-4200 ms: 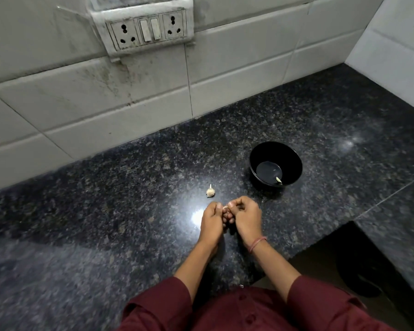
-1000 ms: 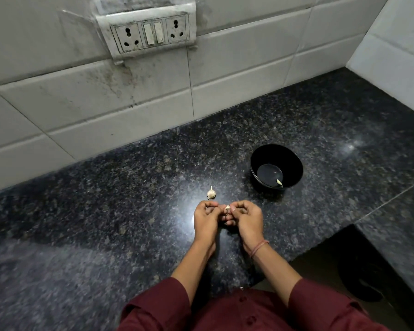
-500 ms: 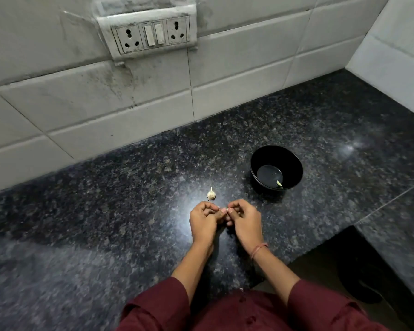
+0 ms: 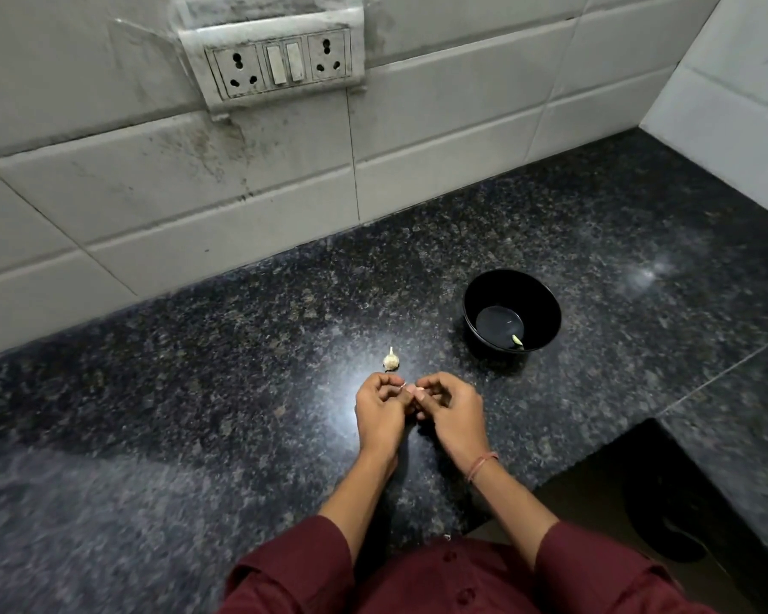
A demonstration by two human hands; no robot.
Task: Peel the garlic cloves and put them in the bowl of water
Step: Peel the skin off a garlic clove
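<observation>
One garlic clove (image 4: 419,389) is pinched between curled fingertips of left hand (image 4: 380,412) and right hand (image 4: 451,414); one garlic bulb (image 4: 391,360) lies just beyond, one peeled clove (image 4: 517,341) inside one bowl (image 4: 546,303), far right.

FREE: dark speckled granite countertop (image 4: 174,414) is seen bare outside left hand (image 4: 380,414) and between right hand (image 4: 451,416) and round black bowl (image 4: 544,303) | BLOCKED: small pale garlic remnant (image 4: 390,361) is set just beyond left hand; back is closed by white tiled wall (image 4: 196,206)
</observation>
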